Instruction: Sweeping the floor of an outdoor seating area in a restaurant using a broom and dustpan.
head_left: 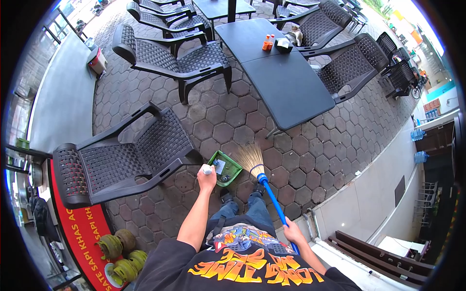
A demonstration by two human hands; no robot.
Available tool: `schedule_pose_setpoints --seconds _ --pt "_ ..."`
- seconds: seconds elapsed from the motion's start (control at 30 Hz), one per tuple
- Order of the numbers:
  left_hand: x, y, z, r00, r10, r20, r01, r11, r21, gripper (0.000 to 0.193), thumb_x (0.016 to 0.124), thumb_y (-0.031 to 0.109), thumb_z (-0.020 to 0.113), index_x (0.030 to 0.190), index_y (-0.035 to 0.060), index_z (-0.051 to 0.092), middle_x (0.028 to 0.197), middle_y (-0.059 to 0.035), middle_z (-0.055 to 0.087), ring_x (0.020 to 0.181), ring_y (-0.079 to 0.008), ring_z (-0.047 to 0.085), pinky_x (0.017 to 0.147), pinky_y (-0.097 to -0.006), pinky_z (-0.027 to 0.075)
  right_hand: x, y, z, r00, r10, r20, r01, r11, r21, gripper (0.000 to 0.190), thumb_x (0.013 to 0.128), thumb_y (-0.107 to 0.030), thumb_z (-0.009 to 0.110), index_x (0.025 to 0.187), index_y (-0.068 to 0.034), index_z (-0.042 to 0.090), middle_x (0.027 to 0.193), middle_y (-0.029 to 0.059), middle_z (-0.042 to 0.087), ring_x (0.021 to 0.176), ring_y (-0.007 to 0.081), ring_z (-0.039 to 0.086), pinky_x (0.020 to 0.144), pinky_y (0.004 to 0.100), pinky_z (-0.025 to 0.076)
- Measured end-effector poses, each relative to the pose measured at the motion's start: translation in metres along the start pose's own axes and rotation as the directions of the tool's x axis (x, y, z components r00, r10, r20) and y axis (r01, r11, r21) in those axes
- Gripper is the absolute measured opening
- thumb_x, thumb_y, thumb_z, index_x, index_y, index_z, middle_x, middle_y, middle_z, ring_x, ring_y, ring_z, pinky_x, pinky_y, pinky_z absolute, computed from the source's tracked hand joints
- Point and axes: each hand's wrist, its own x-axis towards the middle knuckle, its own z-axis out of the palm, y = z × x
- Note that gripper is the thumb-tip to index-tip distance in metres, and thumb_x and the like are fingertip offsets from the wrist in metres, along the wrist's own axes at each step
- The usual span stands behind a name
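My left hand (206, 180) is closed around the upright handle of a green dustpan (233, 176); the pale handle end (207, 169) pokes out above my fist. Inside the pan lie a whitish scrap of paper (219, 166) and some dark debris. My right hand (293, 231) grips the blue shaft of a broom (275, 199). Its straw bristles (252, 158) rest on the paving just right of the pan, close to the pan's right-hand edge. The dustpan sits on the ground in front of my feet.
Hexagonal pavers (222, 132) cover the ground. A woven plastic armchair (120, 160) stands at left, another (178, 60) beyond it. Ahead is a dark folding table (287, 87) with sauce bottles (268, 43) and a tissue box (283, 45). A cat (295, 36) is on a chair. Green gas cylinders (125, 267) stand lower left.
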Motion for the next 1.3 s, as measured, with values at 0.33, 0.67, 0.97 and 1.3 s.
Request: schedule_pose_setpoints --seconds 0.33,0.67,0.97,1.3 --pt "-0.001 -0.004 -0.002 1.000 0.018 -0.008 -0.018 0.999 -0.044 0.020 0.079 0.020 0.058 0.074 0.0011 0.054 0.072 -0.0189 0.059 0.074 -0.0367 0.059 0.064 -0.0410 0.046 0.013 -0.025 0.002 0.975 -0.145 -0.169 0.115 0.977 -0.177 0.052 0.086 -0.020 0.045 0.136 -0.011 0.031 0.096 0.0255 0.060 0.092 0.0376 0.059 0.082 0.0445 0.044" --pt "-0.004 -0.008 -0.010 0.999 0.003 -0.042 -0.005 0.999 -0.053 0.020 0.079 0.020 0.059 0.074 0.0015 0.055 0.073 -0.0179 0.060 0.074 -0.0359 0.060 0.066 -0.0402 0.046 -0.039 0.013 0.001 0.983 -0.181 -0.016 0.176 0.971 -0.162 0.053 0.086 -0.022 0.045 0.137 -0.015 0.029 0.093 0.0252 0.060 0.080 0.0348 0.062 0.073 0.0396 0.047" --pt "-0.005 -0.005 -0.009 1.000 0.007 -0.022 -0.008 0.998 -0.060 0.019 0.079 0.020 0.059 0.074 0.0020 0.055 0.073 -0.0181 0.060 0.075 -0.0358 0.060 0.066 -0.0401 0.046 -0.020 -0.003 0.016 0.999 -0.004 -0.054 -0.006 0.982 -0.188 0.055 0.085 -0.020 0.044 0.137 -0.013 0.027 0.094 0.0257 0.060 0.089 0.0408 0.058 0.079 0.0465 0.044" --pt "-0.003 -0.032 -0.017 0.997 0.060 -0.057 -0.065 0.995 -0.080 0.019 0.079 0.019 0.059 0.072 0.0021 0.054 0.068 -0.0140 0.058 0.067 -0.0275 0.058 0.062 -0.0356 0.045 -0.084 -0.006 -0.004 0.998 0.068 -0.012 -0.068 0.996 0.063 0.050 0.087 -0.017 0.045 0.135 -0.012 0.033 0.109 0.0235 0.057 0.100 0.0342 0.057 0.086 0.0378 0.042"
